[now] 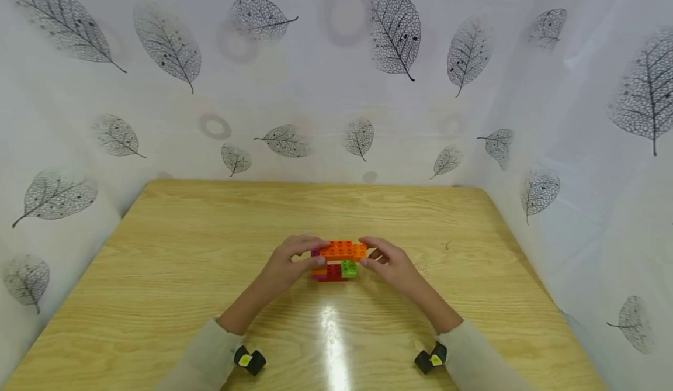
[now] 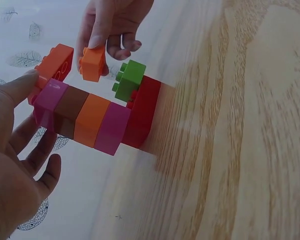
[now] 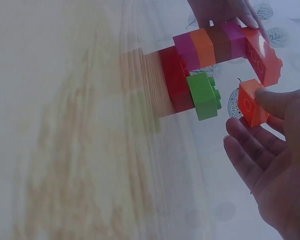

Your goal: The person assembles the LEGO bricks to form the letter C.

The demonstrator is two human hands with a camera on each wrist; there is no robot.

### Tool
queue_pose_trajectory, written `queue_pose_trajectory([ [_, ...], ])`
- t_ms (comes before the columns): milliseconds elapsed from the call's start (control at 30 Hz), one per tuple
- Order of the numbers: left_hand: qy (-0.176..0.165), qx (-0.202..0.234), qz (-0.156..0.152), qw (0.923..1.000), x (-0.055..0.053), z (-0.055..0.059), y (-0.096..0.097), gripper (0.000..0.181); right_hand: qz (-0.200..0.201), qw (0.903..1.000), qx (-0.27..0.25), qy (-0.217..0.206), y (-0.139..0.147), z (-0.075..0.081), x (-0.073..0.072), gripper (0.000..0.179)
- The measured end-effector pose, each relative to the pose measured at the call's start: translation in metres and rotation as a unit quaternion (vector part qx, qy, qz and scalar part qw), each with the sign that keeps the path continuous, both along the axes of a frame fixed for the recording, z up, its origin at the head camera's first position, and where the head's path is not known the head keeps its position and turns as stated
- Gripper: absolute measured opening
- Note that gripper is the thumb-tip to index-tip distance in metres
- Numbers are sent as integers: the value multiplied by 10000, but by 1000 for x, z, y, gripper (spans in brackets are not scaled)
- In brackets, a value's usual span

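Observation:
A long red brick (image 2: 144,110) lies on the table as a base. At its left end rises a column of purple, orange, brown (image 2: 71,112) and purple bricks. A small green brick (image 3: 204,96) sits on the red brick's right end. From the column's top a long orange brick (image 1: 336,252) reaches right, over the base. My left hand (image 1: 284,265) pinches its left end, thumb in front and fingers behind. My right hand (image 1: 395,267) pinches a small orange brick (image 3: 251,103) between thumb and fingers, above the green brick and beside the long brick's free end.
The wooden table (image 1: 210,221) extends around the bricks. Behind and at both sides hangs a pale leaf-printed cloth (image 1: 315,87). Black wrist mounts (image 1: 249,360) sit by the sleeves, near the front of the table.

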State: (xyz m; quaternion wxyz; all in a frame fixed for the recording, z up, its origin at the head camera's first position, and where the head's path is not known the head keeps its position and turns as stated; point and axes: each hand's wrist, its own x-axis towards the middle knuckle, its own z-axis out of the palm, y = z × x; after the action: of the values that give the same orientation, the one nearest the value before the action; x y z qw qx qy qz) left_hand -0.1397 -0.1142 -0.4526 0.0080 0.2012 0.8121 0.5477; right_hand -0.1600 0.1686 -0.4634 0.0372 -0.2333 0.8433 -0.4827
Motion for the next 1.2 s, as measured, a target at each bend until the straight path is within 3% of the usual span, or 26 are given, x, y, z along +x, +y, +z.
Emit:
queue_pose_trajectory([
  [200,74,-39,97,9999,-2,-3,1,30,120,9999,-35,-49,-3,0,4,45],
  [833,127,386,357,9985,0,-8,9,28,416,9991,-106,66,-9,7,0,38],
  [1000,266,349,379,9983,0,-9,11,29,377,9978,-415,-365,-7,5,2,41],
  [1200,536,-33,534,9971,0,-8,9,29,440,9905,-965,-879,-6,0,2,45],
])
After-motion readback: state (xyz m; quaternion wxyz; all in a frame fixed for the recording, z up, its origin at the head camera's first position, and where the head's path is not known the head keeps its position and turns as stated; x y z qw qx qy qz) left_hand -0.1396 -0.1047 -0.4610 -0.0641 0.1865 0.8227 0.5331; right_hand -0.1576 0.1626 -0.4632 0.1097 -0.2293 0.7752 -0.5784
